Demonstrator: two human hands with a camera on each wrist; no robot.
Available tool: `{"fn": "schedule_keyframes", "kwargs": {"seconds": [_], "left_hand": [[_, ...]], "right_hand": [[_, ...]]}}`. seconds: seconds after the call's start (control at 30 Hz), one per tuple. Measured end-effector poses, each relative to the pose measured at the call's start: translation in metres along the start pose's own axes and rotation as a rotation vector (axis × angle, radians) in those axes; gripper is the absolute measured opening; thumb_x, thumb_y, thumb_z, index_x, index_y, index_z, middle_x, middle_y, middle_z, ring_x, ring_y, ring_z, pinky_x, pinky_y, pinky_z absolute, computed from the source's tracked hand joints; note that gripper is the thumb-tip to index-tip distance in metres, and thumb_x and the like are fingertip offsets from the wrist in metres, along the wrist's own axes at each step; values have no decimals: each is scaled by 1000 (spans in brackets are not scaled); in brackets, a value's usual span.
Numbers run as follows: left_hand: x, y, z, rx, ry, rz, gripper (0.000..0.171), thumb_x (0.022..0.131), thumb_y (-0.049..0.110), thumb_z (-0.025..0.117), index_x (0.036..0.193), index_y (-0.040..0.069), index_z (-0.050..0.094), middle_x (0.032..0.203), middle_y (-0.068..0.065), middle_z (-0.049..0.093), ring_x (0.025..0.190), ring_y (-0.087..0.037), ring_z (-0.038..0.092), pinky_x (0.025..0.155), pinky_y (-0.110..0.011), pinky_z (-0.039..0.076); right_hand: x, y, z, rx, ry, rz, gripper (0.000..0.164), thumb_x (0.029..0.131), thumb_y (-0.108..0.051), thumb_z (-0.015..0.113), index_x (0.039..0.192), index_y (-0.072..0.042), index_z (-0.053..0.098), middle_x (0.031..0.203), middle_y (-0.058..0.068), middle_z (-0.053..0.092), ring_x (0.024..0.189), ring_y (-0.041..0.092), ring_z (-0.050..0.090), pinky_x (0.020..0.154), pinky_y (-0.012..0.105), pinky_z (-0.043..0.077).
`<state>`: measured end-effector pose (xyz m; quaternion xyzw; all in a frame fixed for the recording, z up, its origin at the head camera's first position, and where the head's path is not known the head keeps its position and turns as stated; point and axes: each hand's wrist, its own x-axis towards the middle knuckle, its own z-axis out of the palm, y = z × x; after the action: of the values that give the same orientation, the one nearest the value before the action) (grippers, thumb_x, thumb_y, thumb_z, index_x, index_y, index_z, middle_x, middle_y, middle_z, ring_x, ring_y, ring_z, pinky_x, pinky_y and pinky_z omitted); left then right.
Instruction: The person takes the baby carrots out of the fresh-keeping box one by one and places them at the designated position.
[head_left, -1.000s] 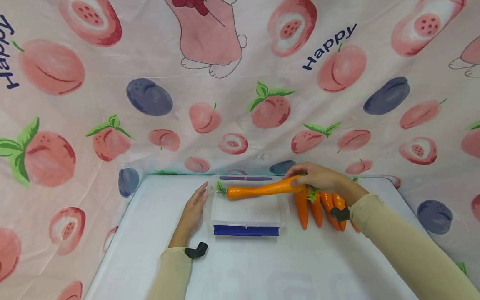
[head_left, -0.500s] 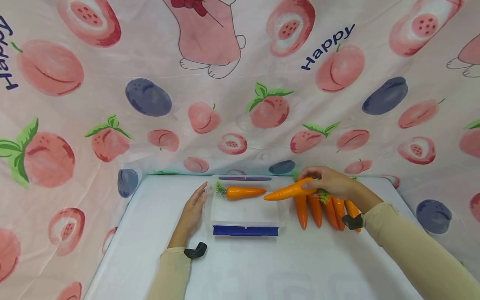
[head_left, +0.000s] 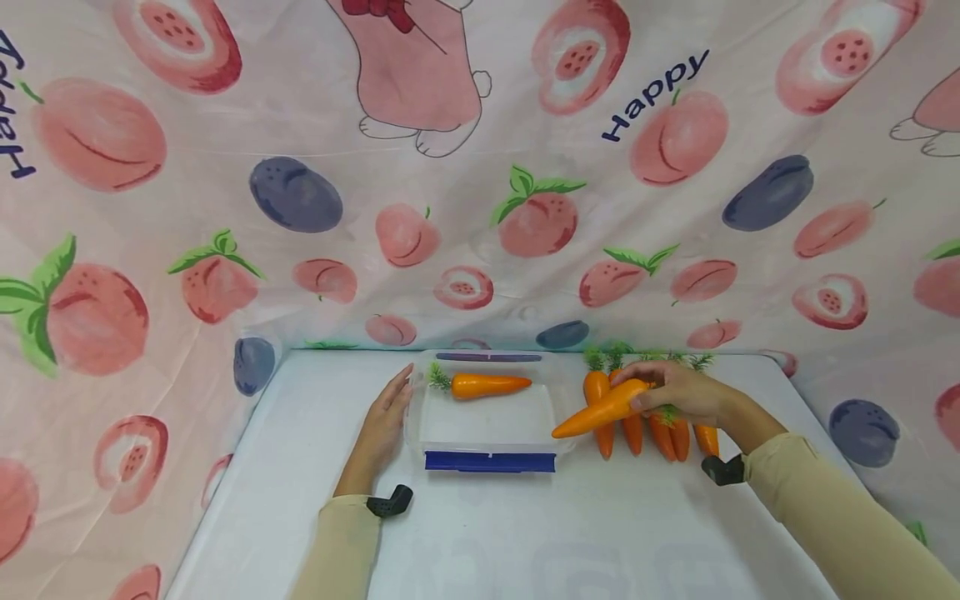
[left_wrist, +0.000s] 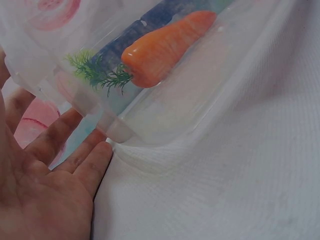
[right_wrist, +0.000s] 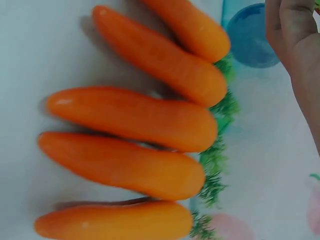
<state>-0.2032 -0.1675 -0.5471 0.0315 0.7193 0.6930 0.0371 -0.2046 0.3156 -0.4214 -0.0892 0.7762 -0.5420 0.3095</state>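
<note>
My left hand [head_left: 386, 421] rests its straight fingers against the left wall of a clear plastic box [head_left: 491, 421] with blue clips. Inside the box, along its far side, lies one orange carrot [head_left: 487, 385] with a green tuft. The left wrist view shows the fingers [left_wrist: 95, 165] at the box's corner and the carrot [left_wrist: 160, 50] through the clear wall. My right hand [head_left: 686, 392] grips a second carrot [head_left: 600, 412] near its thick end, tip pointing left and toward me, above the loose carrots. In the right wrist view only part of this hand [right_wrist: 300, 45] shows.
Several loose carrots [right_wrist: 135, 117] lie side by side right of the box, green tops toward the back. The white table [head_left: 480, 533] ends at a fruit-print cloth [head_left: 480, 208] hanging behind it. A blue clip flap [head_left: 490, 462] sticks out at the box's front.
My right hand has drawn the held carrot rightward and toward me, from over the box to over the loose carrots. The left hand and the carrot in the box have stayed put.
</note>
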Motion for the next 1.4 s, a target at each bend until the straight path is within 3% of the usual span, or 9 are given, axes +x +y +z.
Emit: {"fn": "schedule_keyframes", "kwargs": {"seconds": [0.23, 0.5, 1.0, 1.17, 1.27, 1.4], "left_hand": [[0, -1, 0, -15, -6, 4, 54, 108, 43, 47, 158, 24, 40, 167, -8, 31, 156, -30, 24, 128, -52, 21], [0, 0, 0, -4, -7, 5, 55, 108, 43, 47, 159, 23, 39, 167, -9, 30, 156, -32, 23, 127, -54, 21], [1, -1, 1, -16, 3, 3, 53, 109, 40, 47, 158, 23, 40, 168, -9, 30, 157, -32, 22, 128, -54, 19], [1, -2, 0, -25, -1, 3, 52, 109, 39, 48, 158, 24, 40, 168, -9, 30, 157, -32, 22, 128, -54, 19], [1, -2, 0, -32, -1, 1, 51, 108, 39, 48, 157, 26, 41, 168, -9, 30, 157, -31, 22, 128, -53, 18], [1, -3, 0, -28, 3, 3, 52, 108, 39, 49, 157, 25, 41, 167, -9, 30, 157, -32, 23, 128, -54, 19]], "right_hand": [[-6, 17, -7, 125, -27, 20, 36, 97, -10, 68, 130, -3, 54, 122, 8, 61, 110, 27, 64, 104, 44, 55], [-10, 34, -18, 56, -57, -12, 39, 100, -10, 63, 135, 4, 54, 122, 12, 63, 109, 28, 66, 99, 42, 58], [-11, 52, -18, 51, -19, 53, 42, 94, -10, 70, 129, 2, 50, 120, 14, 59, 105, 32, 66, 97, 45, 59], [-9, 56, -18, -5, 12, 61, 48, 93, -13, 73, 133, 3, 53, 127, 19, 54, 104, 32, 66, 95, 43, 59], [-8, 55, -16, -91, 33, 58, 50, 90, -17, 75, 134, 1, 56, 138, 22, 45, 111, 31, 60, 94, 39, 59], [-6, 53, -14, -181, 50, 43, 51, 88, -21, 78, 132, -3, 59, 142, 20, 46, 122, 32, 49, 94, 35, 57]]}}
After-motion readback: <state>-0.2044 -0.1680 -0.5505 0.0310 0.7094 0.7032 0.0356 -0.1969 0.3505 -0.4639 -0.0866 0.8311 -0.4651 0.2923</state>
